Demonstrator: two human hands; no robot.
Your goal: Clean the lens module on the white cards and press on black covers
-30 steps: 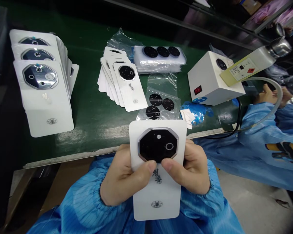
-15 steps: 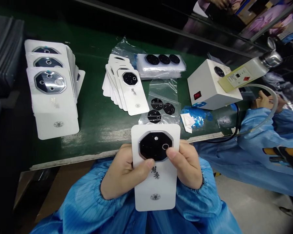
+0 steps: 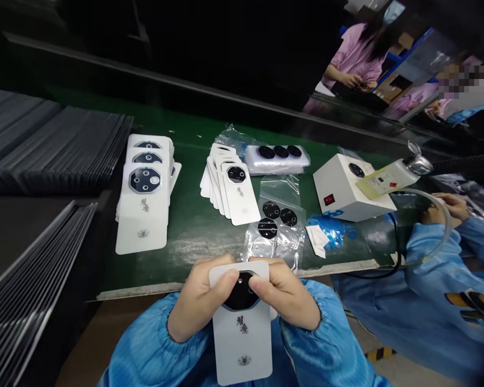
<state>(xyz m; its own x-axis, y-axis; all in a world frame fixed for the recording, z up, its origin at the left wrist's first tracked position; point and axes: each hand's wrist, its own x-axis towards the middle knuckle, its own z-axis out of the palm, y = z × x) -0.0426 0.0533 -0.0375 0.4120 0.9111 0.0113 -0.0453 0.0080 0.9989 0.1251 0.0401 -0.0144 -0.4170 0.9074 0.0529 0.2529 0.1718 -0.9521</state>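
Both hands grip a white panel [image 3: 242, 371] with rounded corners, dark characters and a small oval emblem. Near its top sits a black octagonal plate [image 3: 240, 298]. My left hand [image 3: 199, 298] closes on the panel's left edge, thumb on the plate's upper left. Closed on the other edge, my right hand [image 3: 288, 294] presses its thumb at the plate's upper right. My other fingers are hidden behind the panel. Beyond my hands, several black octagonal pieces [image 3: 268, 228] lie on a clear plastic bag [image 3: 280, 200].
Stacks of white panels stand at left [image 3: 143, 242] and centre [image 3: 244, 209] of the green bench [image 3: 193, 236]. Behind are packed black pieces [image 3: 281, 166]. At right are a white box [image 3: 339, 188], a bottle [image 3: 391, 180], blue film [image 3: 334, 231] and a co-worker's sleeve [image 3: 423, 247].
The view has swung left and up, bringing dark ribbed trays in at left. My left thumb has moved from the plate's lower edge to its upper left; my right thumb also sits higher.
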